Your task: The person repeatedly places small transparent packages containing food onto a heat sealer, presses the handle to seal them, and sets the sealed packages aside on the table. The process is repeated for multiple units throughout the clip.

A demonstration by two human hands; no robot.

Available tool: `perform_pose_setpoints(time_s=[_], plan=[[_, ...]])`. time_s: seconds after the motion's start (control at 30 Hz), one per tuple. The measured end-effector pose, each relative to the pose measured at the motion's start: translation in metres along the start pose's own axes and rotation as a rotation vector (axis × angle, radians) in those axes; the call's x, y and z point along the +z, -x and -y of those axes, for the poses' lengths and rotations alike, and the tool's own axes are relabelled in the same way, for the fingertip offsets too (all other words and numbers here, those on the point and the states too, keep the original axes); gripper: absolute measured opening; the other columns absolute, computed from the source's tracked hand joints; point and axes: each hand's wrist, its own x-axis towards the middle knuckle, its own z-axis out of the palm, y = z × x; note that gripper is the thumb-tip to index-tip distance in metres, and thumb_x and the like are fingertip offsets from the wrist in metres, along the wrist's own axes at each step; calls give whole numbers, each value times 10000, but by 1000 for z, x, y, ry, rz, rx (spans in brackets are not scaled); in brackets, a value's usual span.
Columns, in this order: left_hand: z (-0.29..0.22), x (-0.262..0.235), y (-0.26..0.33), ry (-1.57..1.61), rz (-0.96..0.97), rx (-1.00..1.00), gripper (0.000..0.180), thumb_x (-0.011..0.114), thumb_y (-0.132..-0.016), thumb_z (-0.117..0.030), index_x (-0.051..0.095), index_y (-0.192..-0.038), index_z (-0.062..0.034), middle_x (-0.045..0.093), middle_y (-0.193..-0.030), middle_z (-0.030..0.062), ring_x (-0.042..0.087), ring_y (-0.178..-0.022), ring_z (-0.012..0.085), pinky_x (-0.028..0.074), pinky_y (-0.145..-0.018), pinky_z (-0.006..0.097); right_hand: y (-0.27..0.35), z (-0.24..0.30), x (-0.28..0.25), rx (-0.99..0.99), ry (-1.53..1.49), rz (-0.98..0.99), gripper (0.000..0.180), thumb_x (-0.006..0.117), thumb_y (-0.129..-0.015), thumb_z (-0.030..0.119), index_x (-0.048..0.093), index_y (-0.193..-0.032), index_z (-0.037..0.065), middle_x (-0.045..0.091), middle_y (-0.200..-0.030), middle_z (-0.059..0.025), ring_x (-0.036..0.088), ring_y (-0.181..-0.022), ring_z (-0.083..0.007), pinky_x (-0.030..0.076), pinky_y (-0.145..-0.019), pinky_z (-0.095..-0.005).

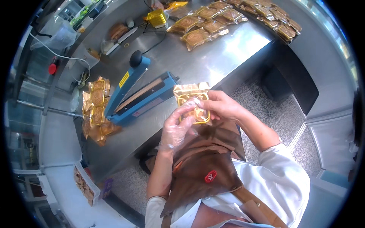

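Stainless steel table spreads out ahead of you, with a blue heat sealer on it and sealed golden packets laid out further back. You hold a clear golden pouch above the table's near edge — your gloved left hand pinches its lower side, your bare right hand curls shut around its right edge.

**Layout at the counter**

I hold one packet between my left hand and right hand, above the counter's near edge. The sealer sits on the counter left of it. A stack of packets lies at the left edge, beyond the sealer. Rows of packets lie toward the far edge. A tray of packets sits at the far right corner.
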Motion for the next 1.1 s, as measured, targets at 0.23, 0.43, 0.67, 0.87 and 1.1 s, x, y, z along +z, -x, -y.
perform_pose_setpoints(time_s=[0.23, 0.43, 0.67, 0.87, 1.1], plan=[[-5, 12, -9, 73, -129, -43, 718, 683, -960, -108, 308, -1572, -94, 414, -1490, 265, 705, -990, 237, 608, -639, 257, -75, 22, -89, -205, -143, -389, 327, 703, -957, 288, 649, -1020, -28, 618, -639, -24, 566, -439, -86, 461, -392, -205], [-5, -3, 4, -7, -197, -80, 689, 656, -967, -83, 314, -1565, -69, 411, -1494, 274, 696, -1000, 228, 598, -655, 251, -157, 75, -169, -254, -139, -545, 412, 717, -952, 331, 623, -1043, -60, 636, -817, -90, 667, -660, -161, 588, -542, -285], [0, -38, 24, -56, -327, -78, 582, 636, -986, -85, 390, -1512, -38, 489, -1451, 229, 694, -1016, 223, 599, -665, 244, -153, 50, -154, -361, 250, -598, 405, 639, -986, 350, 651, -1175, -8, 668, -956, -66, 583, -684, -131, 511, -596, -272], [-5, -55, 10, -127, -146, -145, 322, 618, -1013, -102, 576, -1321, -18, 639, -1187, 49, 663, -970, 117, 565, -701, 237, -134, 85, -65, -437, 352, -330, 240, 618, -1012, 214, 684, -1057, -13, 670, -828, -56, 573, -579, -84, 451, -491, -219], [-7, -63, -5, -127, -104, -67, 252, 619, -999, -80, 621, -1235, 10, 681, -1037, 63, 658, -907, 106, 563, -706, 265, -242, 132, 41, -314, 766, 127, 241, 611, -1011, 230, 695, -1079, 14, 686, -869, -46, 617, -663, -106, 511, -582, -254]])
